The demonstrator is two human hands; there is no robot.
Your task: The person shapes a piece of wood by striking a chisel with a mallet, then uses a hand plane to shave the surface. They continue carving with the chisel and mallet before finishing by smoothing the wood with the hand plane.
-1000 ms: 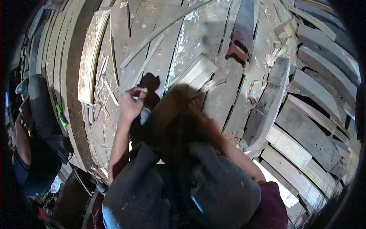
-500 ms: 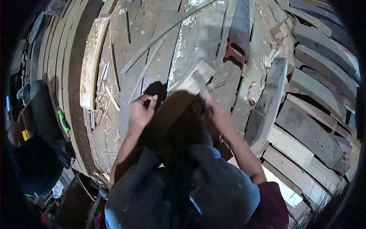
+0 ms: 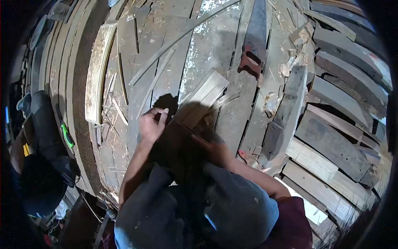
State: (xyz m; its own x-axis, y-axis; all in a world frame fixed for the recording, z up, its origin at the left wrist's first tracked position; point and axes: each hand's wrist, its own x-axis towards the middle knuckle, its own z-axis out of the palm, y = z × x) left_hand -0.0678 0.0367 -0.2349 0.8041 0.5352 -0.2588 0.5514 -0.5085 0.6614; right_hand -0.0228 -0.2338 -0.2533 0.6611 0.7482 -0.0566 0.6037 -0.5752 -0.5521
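Observation:
A pale wooden board [image 3: 210, 86] lies slanted on the planks in front of me, its nearer half in deep shadow. My left hand [image 3: 152, 124] is beside its left edge, fingers curled and thumb raised; whatever they may hold is hidden. My right hand [image 3: 211, 151], blurred and shaded, is closed low over the near part of the board. A flat-bladed tool is in its grip, with a thin edge faintly showing across the wood; the kind is not clear. A curled wood shaving [image 3: 226, 99] sticks out at the board's right side.
A handsaw [image 3: 251, 52] with a red handle lies beyond the board. Long thin strips [image 3: 182, 35] cross the planks. Stacked curved timbers [image 3: 336, 126] line the right. A green-handled tool [image 3: 66, 135] rests on beams at left, near another person's leg [image 3: 43, 120].
My right hand has come down and toward me with the blade, from above the board to its near part. A shaving now stands out on the right. My left hand stays almost still.

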